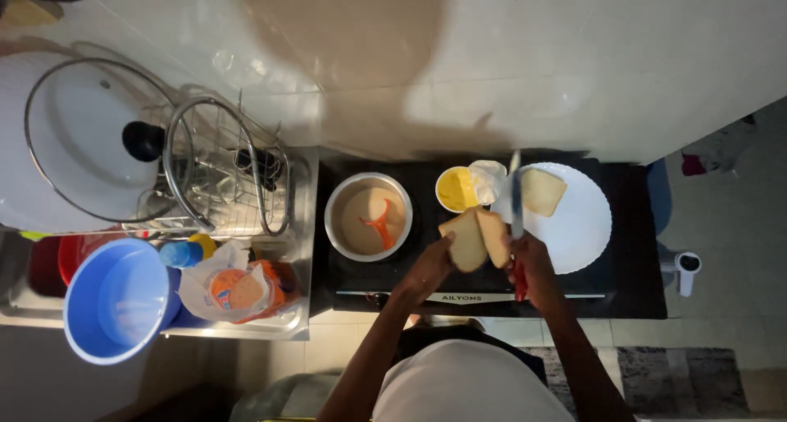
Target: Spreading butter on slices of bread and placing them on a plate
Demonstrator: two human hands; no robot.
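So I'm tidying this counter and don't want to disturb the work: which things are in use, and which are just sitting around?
In use:
left hand holding two bread slices
right hand with red-handled knife
yellow spread tub
white plate with another bread slice

Lying about:
pot with orange utensil
dish rack
glass lid
blue bucket
bagged bread

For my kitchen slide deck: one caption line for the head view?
Left hand holds bread slices while right hand holds a knife over the stove.

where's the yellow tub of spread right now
In the head view, the yellow tub sits on the stove top, between the pot and the white plate.
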